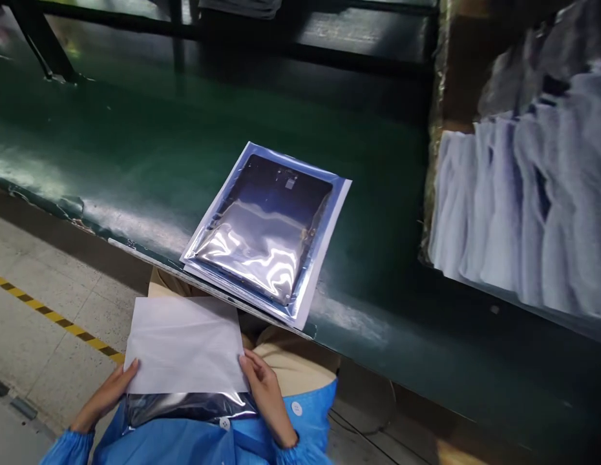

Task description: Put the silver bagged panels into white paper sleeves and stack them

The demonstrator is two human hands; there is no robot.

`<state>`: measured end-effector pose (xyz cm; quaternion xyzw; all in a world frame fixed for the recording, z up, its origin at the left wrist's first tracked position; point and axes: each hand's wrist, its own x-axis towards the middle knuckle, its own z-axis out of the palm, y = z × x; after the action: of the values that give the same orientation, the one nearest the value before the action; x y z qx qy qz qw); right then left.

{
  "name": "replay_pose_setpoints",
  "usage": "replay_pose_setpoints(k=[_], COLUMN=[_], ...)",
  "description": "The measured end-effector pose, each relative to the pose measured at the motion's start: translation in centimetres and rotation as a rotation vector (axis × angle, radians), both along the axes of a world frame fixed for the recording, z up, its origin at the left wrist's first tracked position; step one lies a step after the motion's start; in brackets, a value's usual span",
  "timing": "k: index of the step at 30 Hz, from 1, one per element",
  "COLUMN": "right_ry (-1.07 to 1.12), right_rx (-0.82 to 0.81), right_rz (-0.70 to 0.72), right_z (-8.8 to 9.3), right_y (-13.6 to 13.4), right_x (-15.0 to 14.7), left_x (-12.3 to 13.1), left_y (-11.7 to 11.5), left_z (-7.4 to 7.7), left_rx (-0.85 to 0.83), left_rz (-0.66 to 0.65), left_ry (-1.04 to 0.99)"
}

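Observation:
On my lap lies a shiny silver bag with a white foam sheet partly slid into or lying over it. My left hand grips the sheet's left lower edge, fingers curled onto it. My right hand holds the right lower edge, thumb and fingers pressed on the sheet. Beyond them, on the green table, a dark flat panel sealed in a clear silver bag rests at the table's near edge, overhanging it slightly.
A cardboard box at the right holds several white foam sheets standing upright. A black metal frame runs along the back of the table. Below left is grey floor with a yellow-black stripe.

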<state>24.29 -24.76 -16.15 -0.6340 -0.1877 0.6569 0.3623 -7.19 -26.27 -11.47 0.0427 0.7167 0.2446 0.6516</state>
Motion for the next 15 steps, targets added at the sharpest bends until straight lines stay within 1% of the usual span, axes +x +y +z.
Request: replay_pose_setpoints(k=[3, 5, 8, 11, 15], right_ry=[0.028, 0.069, 0.143, 0.153, 0.119], right_rx=[-0.012, -0.032, -0.056, -0.047, -0.041], right_rz=[0.059, 0.112, 0.191, 0.253, 0.266], right_z=[0.0, 0.5, 1.4, 1.7, 1.5], right_y=[0.9, 0.4, -0.7, -1.2, -1.5], right_x=[-0.1, 0.1, 0.4, 0.6, 0.6], left_x=[-1.2, -1.6, -1.0, 0.3, 1.9], left_y=[2.4, 4.0, 5.7, 6.2, 5.6], left_z=[-1.3, -1.9, -2.4, -2.3, -1.7], left_rx=[0.069, 0.127, 0.168, 0.144, 0.117], left_rz=[0.032, 0.077, 0.166, 0.256, 0.356], left_ry=[-0.025, -0.017, 0.028, 0.064, 0.081])
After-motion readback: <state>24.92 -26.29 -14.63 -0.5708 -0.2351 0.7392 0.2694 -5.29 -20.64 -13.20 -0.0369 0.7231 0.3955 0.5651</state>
